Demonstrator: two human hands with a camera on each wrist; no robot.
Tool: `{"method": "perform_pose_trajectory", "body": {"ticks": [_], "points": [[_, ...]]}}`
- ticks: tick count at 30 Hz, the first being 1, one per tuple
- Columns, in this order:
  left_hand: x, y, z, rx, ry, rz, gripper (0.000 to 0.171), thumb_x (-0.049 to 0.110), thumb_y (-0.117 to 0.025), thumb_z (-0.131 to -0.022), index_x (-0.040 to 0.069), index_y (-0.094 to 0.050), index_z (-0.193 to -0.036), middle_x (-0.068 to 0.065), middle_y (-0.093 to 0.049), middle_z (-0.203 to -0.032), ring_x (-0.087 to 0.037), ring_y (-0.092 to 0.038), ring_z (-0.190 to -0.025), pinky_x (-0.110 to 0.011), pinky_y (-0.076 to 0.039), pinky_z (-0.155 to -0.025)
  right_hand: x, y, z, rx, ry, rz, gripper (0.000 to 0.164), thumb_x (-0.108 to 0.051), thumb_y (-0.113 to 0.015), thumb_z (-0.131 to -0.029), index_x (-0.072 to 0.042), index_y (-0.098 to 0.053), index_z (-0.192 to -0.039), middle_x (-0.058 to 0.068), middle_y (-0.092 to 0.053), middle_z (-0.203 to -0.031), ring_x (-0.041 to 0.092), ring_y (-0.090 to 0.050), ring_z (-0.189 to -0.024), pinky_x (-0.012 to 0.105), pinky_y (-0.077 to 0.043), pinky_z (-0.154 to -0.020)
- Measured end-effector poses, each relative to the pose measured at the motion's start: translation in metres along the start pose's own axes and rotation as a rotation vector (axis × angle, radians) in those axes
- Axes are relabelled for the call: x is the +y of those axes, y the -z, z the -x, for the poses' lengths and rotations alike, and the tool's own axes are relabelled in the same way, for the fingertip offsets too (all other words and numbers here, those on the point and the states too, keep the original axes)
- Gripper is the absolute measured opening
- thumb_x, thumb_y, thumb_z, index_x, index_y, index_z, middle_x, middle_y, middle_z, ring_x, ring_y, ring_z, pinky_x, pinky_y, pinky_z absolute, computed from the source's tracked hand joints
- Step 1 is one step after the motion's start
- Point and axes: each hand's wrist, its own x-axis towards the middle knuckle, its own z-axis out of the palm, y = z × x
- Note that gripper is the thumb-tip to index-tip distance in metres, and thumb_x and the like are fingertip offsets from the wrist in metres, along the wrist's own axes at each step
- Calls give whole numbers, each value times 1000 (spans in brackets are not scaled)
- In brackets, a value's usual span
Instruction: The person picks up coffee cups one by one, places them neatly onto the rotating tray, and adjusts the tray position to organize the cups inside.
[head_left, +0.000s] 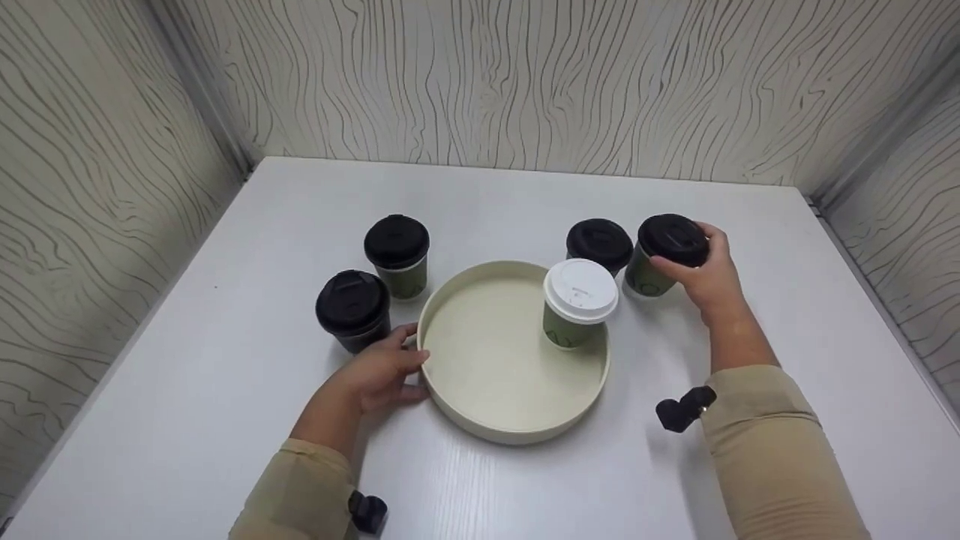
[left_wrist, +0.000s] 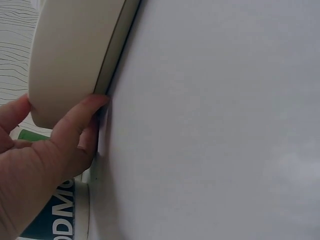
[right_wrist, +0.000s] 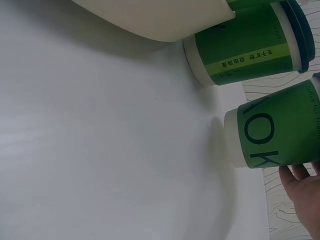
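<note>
A round cream tray (head_left: 487, 367) lies on the table, and my left hand (head_left: 379, 371) grips its left edge. In the left wrist view, fingers press against the tray's side wall (left_wrist: 75, 55) and bottom edge. Inside the tray, at its right, stands a green paper cup with a white lid (head_left: 579, 300). Beyond the tray on the right, my right hand (head_left: 709, 277) holds a green paper cup with a black lid (head_left: 671, 244) around its side, near the lid. That cup (right_wrist: 280, 127) also shows in the right wrist view; whether its base touches the table I cannot tell.
Another black-lidded cup (head_left: 598, 244) stands behind the tray, just left of the held cup. Two more black-lidded cups (head_left: 397, 251) stand left of the tray, the nearer one (head_left: 352, 307) close to my left hand. Patterned panels (head_left: 495, 82) enclose the white table.
</note>
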Motion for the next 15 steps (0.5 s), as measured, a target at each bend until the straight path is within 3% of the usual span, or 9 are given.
{"method": "perform_pose_trajectory", "body": {"ticks": [10, 15], "points": [[-1, 0, 0, -2, 2, 16, 61, 4, -48, -90, 14, -20, -143, -16, -43, -123, -23, -52, -103, -42, -46, -80, -13, 17, 14, -30, 84, -92, 86, -20, -73, -78, -11, -15, -142, 14, -26, -141, 23, -27, -128, 42, -23, -106], [0, 0, 1, -20, 2, 14, 63, 2, -48, -90, 13, -17, -144, -17, -36, -136, -25, -49, -110, -42, -46, -82, -21, 24, 27, -71, 170, -229, 76, -8, -70, -79, -13, -22, -137, 8, -31, -134, 20, -29, -124, 27, -31, -99]]}}
